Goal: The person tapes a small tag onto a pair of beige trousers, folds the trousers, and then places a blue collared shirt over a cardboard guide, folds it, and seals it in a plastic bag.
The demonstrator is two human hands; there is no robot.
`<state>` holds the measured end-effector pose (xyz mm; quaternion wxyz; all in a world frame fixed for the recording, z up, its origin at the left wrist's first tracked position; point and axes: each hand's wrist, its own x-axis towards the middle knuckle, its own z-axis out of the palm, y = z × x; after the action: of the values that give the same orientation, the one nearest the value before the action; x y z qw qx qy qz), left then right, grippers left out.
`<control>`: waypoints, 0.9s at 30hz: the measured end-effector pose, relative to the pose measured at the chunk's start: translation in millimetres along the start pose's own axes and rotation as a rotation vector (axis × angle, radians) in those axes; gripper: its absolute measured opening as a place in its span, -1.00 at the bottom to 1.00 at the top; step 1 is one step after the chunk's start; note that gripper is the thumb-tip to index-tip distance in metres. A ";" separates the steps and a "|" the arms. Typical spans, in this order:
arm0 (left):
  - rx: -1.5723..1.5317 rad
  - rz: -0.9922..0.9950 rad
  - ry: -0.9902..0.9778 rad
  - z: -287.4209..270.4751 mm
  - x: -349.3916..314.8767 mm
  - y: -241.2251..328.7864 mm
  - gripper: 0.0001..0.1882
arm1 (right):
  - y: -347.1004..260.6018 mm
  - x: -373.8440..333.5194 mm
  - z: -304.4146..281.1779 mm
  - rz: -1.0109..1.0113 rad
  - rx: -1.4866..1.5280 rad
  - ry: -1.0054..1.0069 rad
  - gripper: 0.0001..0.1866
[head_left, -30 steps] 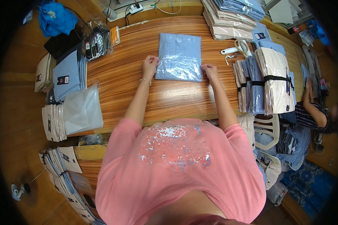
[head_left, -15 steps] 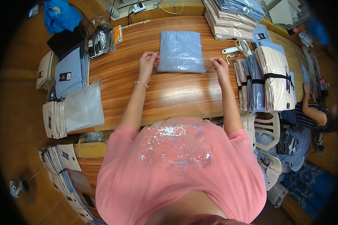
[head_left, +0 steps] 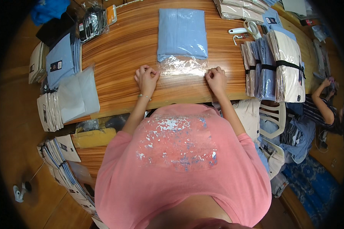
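A folded light blue garment (head_left: 182,34) lies flat on the wooden table in front of me, inside a clear plastic bag (head_left: 182,66). The bag's loose end spreads out toward me, past the garment's near edge, and catches the light. At its left corner, my left hand (head_left: 146,80) is closed in a pinch on the plastic. My right hand (head_left: 216,81) pinches the opposite corner, fingers curled and resting close to the tabletop. Both hands are near the front edge of the table.
Banded stacks of bagged garments (head_left: 288,66) stand at the right, with a white-handled tape dispenser or cutter (head_left: 239,30) behind them. Blue garments (head_left: 61,59) and clear empty bags (head_left: 80,91) lie at the left. A person in a striped top (head_left: 323,105) sits far right.
Both hands have come nearer to me, drawing the bag's loose end out from the garment's near edge. The view has also shifted, so the table appears higher up.
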<state>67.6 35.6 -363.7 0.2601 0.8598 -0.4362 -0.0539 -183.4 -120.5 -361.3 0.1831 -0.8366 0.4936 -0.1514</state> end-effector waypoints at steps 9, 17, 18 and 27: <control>-0.407 0.095 0.026 -10.6 28.5 -2.4 -0.53 | 16.9 31.7 7.8 0.179 0.540 0.158 -0.60; 0.056 0.696 -0.053 20.7 76.3 67.2 -0.33 | -1.7 114.9 20.7 0.735 1.198 -0.649 -0.71; 0.032 0.686 -0.049 18.2 79.1 72.3 -0.31 | 4.1 118.7 16.3 0.678 1.325 -0.621 -0.74; -1.232 -0.166 0.027 -50.8 64.4 51.3 -0.64 | -133.4 93.4 -122.7 -0.339 0.836 0.385 -0.48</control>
<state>86.4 -19.0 -286.1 0.7090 0.5833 -0.2534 -0.3047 -90.2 -162.6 -184.9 0.3817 -0.7167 0.2724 -0.5161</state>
